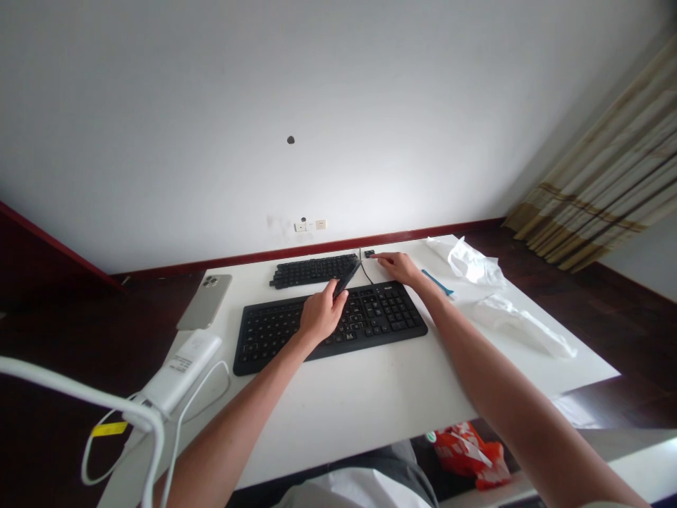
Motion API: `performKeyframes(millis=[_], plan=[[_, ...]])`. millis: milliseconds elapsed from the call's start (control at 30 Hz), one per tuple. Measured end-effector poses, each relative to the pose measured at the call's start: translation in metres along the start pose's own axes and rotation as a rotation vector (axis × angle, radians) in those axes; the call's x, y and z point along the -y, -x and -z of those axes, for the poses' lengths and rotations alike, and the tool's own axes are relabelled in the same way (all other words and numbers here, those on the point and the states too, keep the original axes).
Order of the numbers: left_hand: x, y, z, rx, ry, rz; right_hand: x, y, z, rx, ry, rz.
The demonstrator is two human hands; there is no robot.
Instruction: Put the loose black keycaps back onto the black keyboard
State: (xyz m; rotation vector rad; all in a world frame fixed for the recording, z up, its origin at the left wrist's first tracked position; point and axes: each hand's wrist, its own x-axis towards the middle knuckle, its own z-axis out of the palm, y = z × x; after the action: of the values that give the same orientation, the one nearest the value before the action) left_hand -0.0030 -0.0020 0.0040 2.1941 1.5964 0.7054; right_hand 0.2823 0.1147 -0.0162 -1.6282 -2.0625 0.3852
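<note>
My left hand (320,314) is closed round a slim black object (346,275), held slanting above the black keyboard (394,310). What kind of object it is, I cannot make out. The keyboard lies across the table, and many of its left and middle positions seem to be without keycaps. Behind it, black keycaps (307,271) sit close together in rows. My right hand (398,267) rests past the keyboard's back edge, a finger stretched to a small group of black keycaps (369,253). Whether it pinches one is too small to see.
A phone (206,300) and a white power adapter (183,370) with cables lie at the left. Right of my right arm are a blue tool (438,282) and crumpled white plastic bags (468,262). A red bag (468,455) is below the white table's (370,395) front edge.
</note>
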Motion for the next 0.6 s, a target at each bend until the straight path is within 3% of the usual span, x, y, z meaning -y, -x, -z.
performKeyframes(millis=[167, 600], plan=[[-0.001, 0.0, 0.0, -0.002, -0.003, 0.01, 0.011, 0.0, -0.007, 0.098, 0.071, 0.131], [-0.002, 0.0, 0.001, 0.007, -0.023, 0.009, 0.024, 0.001, -0.005, 0.132, 0.172, 0.08]])
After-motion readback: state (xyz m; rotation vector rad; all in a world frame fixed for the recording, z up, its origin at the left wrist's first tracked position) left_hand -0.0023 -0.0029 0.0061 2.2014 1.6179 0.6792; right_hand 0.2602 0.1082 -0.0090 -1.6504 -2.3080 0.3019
